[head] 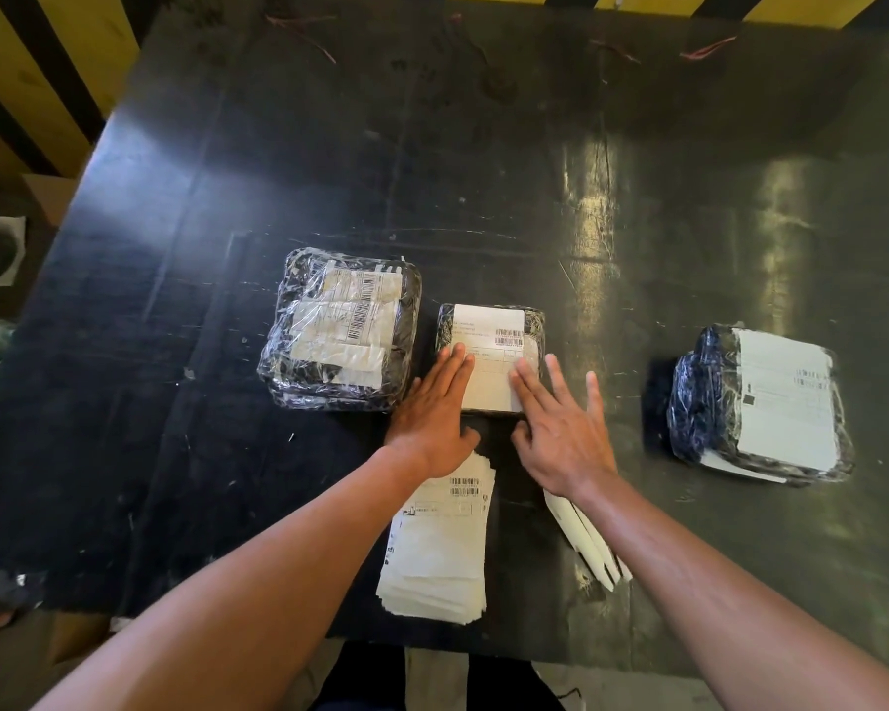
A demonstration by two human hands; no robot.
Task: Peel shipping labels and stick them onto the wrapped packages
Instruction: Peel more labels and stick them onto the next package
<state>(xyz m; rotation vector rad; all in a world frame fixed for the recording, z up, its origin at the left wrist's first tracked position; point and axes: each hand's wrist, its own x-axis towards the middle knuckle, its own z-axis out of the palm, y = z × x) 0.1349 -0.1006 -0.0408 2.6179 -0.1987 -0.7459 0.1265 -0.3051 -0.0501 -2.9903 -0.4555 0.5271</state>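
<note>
A small wrapped package (535, 320) lies at the table's middle with a white shipping label (488, 351) across its top. My left hand (435, 407) lies flat on the label's left edge, fingers together and spread forward. My right hand (560, 423) presses flat on the label's right edge, fingers apart. Neither hand grips anything. A stack of labels (440, 551) lies near the front edge, partly under my left wrist. To the left sits a larger clear-wrapped package (340, 331) with small barcode stickers. At the right rests a labelled package (760, 402).
Peeled white backing strips (588, 546) lie under my right forearm. The dark scuffed table (483, 171) stretches back to a yellow-and-black striped wall (32, 69). Red wire scraps (704, 48) lie at the far edge. A cardboard box (47, 195) stands off the table's left side.
</note>
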